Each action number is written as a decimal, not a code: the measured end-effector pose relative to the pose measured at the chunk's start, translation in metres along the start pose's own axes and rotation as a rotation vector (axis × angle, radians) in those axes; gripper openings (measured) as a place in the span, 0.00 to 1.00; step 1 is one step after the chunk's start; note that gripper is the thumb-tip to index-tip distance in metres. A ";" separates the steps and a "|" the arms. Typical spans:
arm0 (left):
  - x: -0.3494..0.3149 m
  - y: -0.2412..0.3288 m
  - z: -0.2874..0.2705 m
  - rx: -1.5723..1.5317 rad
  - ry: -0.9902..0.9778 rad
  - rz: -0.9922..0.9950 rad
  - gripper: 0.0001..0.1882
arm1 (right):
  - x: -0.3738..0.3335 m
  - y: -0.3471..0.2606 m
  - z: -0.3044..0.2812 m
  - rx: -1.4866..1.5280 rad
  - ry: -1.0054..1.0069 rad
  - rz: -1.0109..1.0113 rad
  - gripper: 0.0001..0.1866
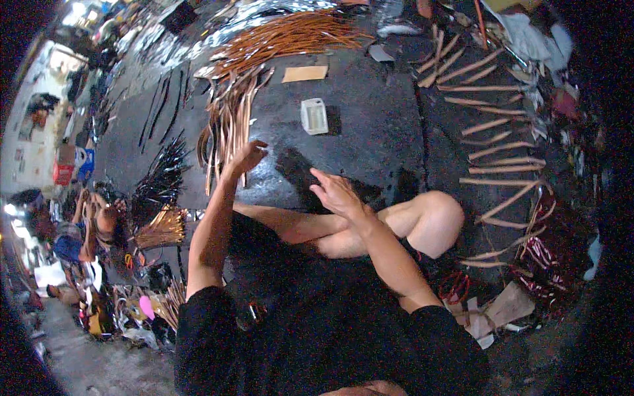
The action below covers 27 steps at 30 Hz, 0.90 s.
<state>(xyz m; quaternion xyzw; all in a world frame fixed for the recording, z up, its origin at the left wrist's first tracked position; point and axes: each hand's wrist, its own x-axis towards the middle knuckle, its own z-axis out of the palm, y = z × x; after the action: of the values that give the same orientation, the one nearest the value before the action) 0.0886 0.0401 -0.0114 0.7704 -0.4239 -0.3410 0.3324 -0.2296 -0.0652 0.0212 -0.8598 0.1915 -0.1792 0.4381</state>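
Head view — left hand (249, 158) partly hides brown strips (231, 113), its grip I cannot tell — right hand (337, 195) spread, released

The mat (376, 99) is charcoal, streaked with bluish glare. The strips (228, 115) are coppery brown with pale glints, the bundle (284, 39) rust-orange, the card (305, 73) tan, the box (306, 120) off-white, the strands (162, 170) glossy black, the sticks (498, 182) dull tan, the shirt (330, 336) plain black, the oval (146, 307) bright pink.
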 end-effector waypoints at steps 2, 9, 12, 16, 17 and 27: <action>0.018 -0.024 -0.019 0.154 0.195 -0.058 0.19 | -0.001 0.003 -0.006 -0.065 -0.053 0.080 0.22; 0.056 -0.060 -0.009 0.547 0.604 -0.138 0.16 | 0.002 0.015 -0.004 -0.154 -0.039 0.052 0.22; 0.053 -0.070 0.000 0.560 0.673 -0.048 0.14 | 0.002 0.016 -0.003 -0.167 -0.120 0.132 0.22; 0.053 -0.079 -0.003 0.595 0.696 -0.081 0.13 | -0.001 0.016 -0.001 -0.192 -0.130 0.108 0.21; 0.055 -0.082 -0.004 0.515 0.697 -0.100 0.12 | -0.002 0.017 -0.001 -0.176 -0.106 0.082 0.21; 0.089 -0.112 -0.005 0.435 0.649 -0.054 0.20 | -0.010 0.023 0.002 -0.180 -0.090 0.122 0.21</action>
<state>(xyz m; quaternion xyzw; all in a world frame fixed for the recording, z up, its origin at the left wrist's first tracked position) 0.1764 0.0093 -0.1202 0.9015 -0.3389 0.0094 0.2689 -0.2409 -0.0717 -0.0001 -0.8896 0.2390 -0.0955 0.3773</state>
